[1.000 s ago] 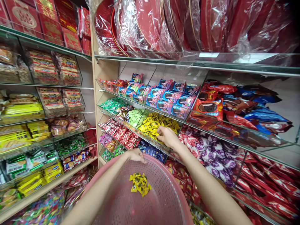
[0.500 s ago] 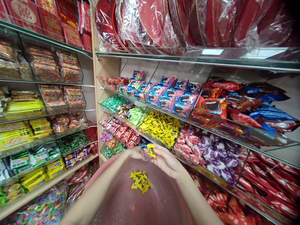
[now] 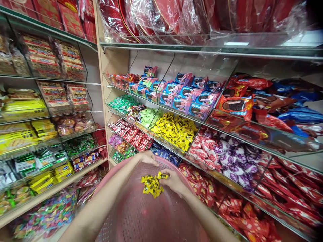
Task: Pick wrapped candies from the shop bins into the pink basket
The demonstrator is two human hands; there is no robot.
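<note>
A pink plastic basket (image 3: 141, 215) with small holes fills the lower middle of the head view. At its far rim is my left hand (image 3: 146, 157), its fingers curled over the edge. Inside the basket, my right hand (image 3: 174, 183) pinches a yellow-wrapped candy (image 3: 162, 175) between thumb and fingers. Just left of and below that candy, a small pile of yellow-wrapped candies (image 3: 151, 187) lies on the basket's inner surface. Beyond the rim, many more of the same yellow candies (image 3: 174, 131) fill a clear shelf compartment.
Clear slanted shelf bins hold purple and white packets (image 3: 232, 161), red packets (image 3: 242, 215) and blue and pink cookie packs (image 3: 186, 92). Another shelf unit with yellow packs (image 3: 22, 109) stands at the left. Plastic-wrapped red round items (image 3: 166, 16) sit on the top shelf.
My right hand has moved down and back into the basket with the candy, close to the pile. My left hand stays at the rim. The view has shifted slightly.
</note>
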